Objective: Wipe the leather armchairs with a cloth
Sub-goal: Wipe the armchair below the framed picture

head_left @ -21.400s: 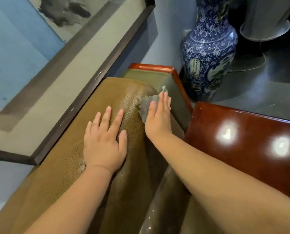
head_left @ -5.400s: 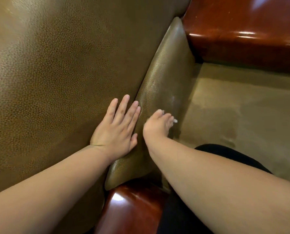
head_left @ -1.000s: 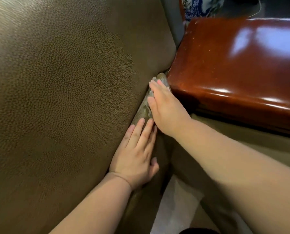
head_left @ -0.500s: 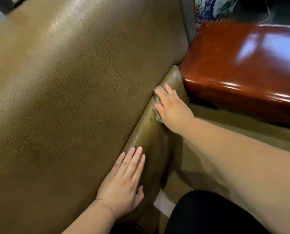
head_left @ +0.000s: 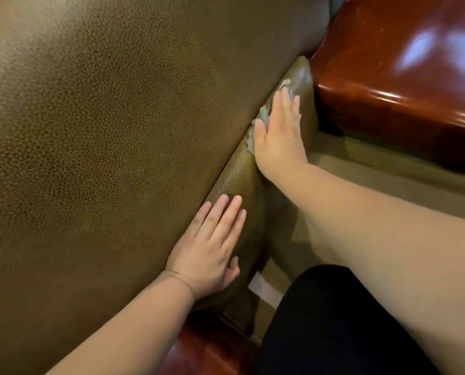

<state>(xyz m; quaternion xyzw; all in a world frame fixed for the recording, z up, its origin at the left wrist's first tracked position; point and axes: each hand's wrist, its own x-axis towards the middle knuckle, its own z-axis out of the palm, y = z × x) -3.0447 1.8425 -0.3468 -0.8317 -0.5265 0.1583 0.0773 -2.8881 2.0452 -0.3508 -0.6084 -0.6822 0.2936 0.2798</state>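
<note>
Flat-fingered right hand [head_left: 280, 131] presses cloth [head_left: 263, 115] onto armchair [head_left: 104, 131] (left hand [head_left: 209, 253] flat, empty).

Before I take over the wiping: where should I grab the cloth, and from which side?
Probably pinch the cloth at the bunched edge showing beside the right hand's thumb, or at the tuft past its fingertips. Come from the backrest side: the cloth lies flat on the cushion under straight fingers, and the wooden arm crowds the other side. The left hand rests lower down.
</note>
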